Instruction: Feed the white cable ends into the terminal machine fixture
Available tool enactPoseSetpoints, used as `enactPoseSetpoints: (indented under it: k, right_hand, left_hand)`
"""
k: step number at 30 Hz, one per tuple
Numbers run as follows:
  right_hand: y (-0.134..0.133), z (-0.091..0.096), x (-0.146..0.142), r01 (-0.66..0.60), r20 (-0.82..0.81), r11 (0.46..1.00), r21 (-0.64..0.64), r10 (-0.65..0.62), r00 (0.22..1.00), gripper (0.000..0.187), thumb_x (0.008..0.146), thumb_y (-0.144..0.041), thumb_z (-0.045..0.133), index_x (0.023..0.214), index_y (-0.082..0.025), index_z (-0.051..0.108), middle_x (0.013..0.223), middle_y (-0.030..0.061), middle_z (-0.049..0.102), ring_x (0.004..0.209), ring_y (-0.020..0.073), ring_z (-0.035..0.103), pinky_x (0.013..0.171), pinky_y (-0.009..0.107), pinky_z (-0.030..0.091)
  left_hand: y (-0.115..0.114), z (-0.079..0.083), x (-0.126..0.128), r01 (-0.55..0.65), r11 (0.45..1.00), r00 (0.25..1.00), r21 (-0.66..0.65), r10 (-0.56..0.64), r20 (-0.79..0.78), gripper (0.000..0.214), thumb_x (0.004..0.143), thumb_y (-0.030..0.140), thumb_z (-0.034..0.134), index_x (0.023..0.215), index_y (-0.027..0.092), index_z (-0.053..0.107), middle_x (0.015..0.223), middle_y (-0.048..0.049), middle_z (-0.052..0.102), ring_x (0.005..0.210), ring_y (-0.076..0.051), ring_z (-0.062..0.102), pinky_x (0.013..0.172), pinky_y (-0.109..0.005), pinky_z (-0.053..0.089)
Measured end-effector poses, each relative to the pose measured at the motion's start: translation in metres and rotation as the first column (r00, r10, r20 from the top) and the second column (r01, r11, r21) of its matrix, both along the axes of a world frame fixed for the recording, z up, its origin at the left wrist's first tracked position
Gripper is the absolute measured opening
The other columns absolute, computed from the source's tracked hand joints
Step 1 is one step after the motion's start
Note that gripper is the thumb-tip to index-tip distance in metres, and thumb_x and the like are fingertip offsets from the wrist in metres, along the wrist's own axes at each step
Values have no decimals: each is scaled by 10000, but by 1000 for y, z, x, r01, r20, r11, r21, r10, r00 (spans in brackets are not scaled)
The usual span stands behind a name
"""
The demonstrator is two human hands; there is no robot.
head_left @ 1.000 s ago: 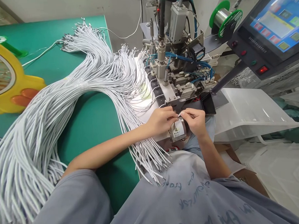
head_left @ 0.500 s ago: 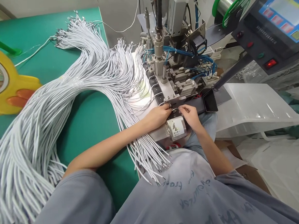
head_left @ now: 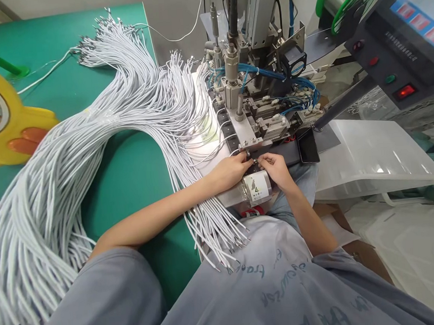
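Slender white cables (head_left: 120,105) lie left of the grey metal machine (head_left: 248,134); left hand (head_left: 229,172) and right hand (head_left: 278,171) front it, fingers (head_left: 266,159)' grip indeterminable.

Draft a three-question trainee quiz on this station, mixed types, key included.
1. Multiple choice: Which is nearest the left grip and right grip?
A) yellow bird-shaped object
B) labelled cylinder
C) wire spool
2. True or false: The left forearm crosses over some of the white cables.
3. Fill in: The lit switch on the housing of the screen glows ____.

Key: 1. B; 2. True; 3. red
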State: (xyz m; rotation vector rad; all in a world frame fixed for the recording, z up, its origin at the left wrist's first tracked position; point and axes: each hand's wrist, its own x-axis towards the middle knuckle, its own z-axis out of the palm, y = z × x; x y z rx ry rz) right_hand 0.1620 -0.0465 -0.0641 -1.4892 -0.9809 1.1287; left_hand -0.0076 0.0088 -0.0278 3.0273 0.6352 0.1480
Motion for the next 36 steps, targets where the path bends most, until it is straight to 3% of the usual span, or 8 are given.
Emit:
enactPoseSetpoints:
  k: [16, 28, 33, 36]
  right_hand:
    - [5, -2, 3, -53, 84, 998, 37, 50, 995, 158, 711, -321, 576, 661, -172, 581, 572, -22, 548, 557, 114, 496, 548, 256, 413]
    - [3, -3, 0, -31, 2, 999, -36, 31, 1000, 189, 690, -349, 596, 623, -183, 536, 497, -54, 467, 466, 87, 420, 476, 239, 358]
    - [2, -3, -1, 30, -29, 999, -41, -32, 999, 219, 672, -389, 606, 707, -176, 577, 582, -21, 547, 521, 103, 483, 509, 249, 394]
    - [6, -3, 1, -15, -13, 998, -56, 15, 1000, 240, 668, -416, 619, 684, -188, 548, 566, -23, 530, 514, 107, 470, 500, 252, 387]
  left_hand:
    - [-1, 4, -1, 36, 999, 999, -1, -36, -32, 279, 858, 80, 386, 1073, 96, 562, 866, -100, 569, 739, -166, 598, 582, -243, 477]
    - [-6, 18, 4, 60, 998, 983, 30, -53, -177, 309, 878, 38, 325, 1086, 40, 553, 928, -142, 574, 762, -214, 624, 603, -306, 470]
    - [-6, 17, 5, 79, 995, 985, 60, -69, -161, 298, 877, 31, 329, 1060, 31, 565, 921, -141, 581, 769, -211, 615, 601, -302, 460]
    - [-5, 16, 5, 79, 994, 987, 71, -68, -148, 287, 881, 37, 338, 1047, 36, 573, 908, -132, 583, 761, -205, 612, 596, -297, 449]
